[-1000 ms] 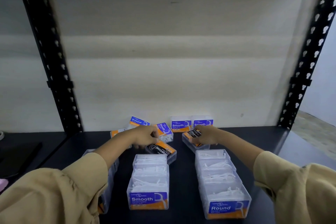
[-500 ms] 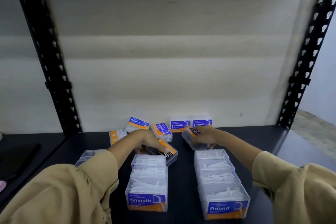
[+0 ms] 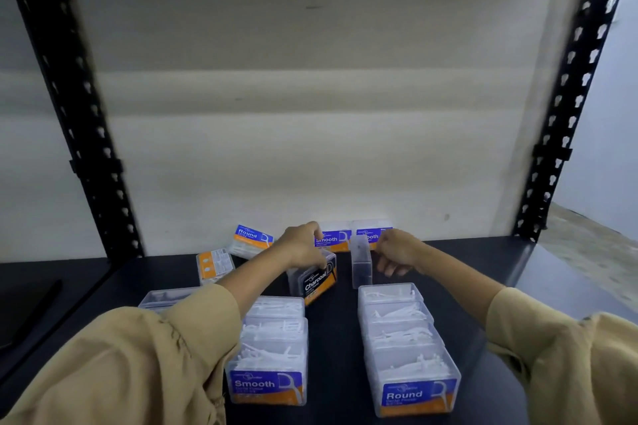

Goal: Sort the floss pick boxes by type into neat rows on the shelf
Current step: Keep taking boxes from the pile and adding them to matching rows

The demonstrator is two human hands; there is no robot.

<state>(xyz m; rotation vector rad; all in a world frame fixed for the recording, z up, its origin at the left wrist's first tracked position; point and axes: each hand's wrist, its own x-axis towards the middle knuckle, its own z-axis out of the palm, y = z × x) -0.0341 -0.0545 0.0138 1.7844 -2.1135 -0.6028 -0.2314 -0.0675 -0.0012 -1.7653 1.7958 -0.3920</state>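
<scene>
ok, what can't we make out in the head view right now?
- upright clear box: label faces away, type unreadable; whether the right hand grips or only touches it is unclear.
- leftmost row: labels hidden behind the left sleeve.
- orange-backed box: only back print shows, too small to read.
- rear Smooth box: partly covered by the left hand, which holds the Charcoal box.

Both arms reach forward, well apart at the elbows and drawing close at the hands, each in a tan sleeve with the forearm bare past the cuff. The left hand lies over the top of the charcoal box, wrist bent down, fingers curled round it in a grip. The right hand hangs just right of that box, knuckles up, fingers curled under; whether it holds anything cannot be told.
</scene>
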